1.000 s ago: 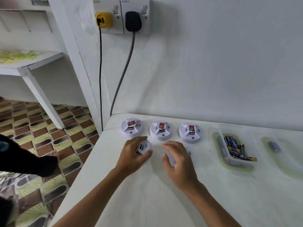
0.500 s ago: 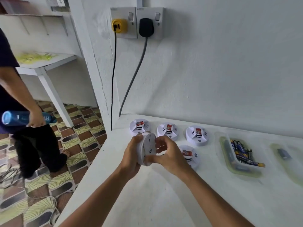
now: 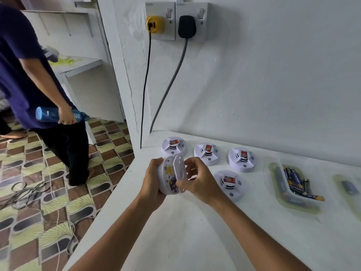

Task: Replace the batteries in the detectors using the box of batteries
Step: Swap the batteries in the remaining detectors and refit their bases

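Left hand (image 3: 154,180) grips a detector (image 3: 166,177); right hand (image 3: 199,182) pinches its backplate (image 3: 180,173) off. Next: pull old batteries.

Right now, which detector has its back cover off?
The detector held up in the left hand; the right hand is pulling its cover away. The other four sit closed on the table.

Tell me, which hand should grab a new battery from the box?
Probably the right hand. The box of batteries lies on the table on that side, and this hand only pinches the loose back cover. The left hand grips the opened detector, farther from the box.
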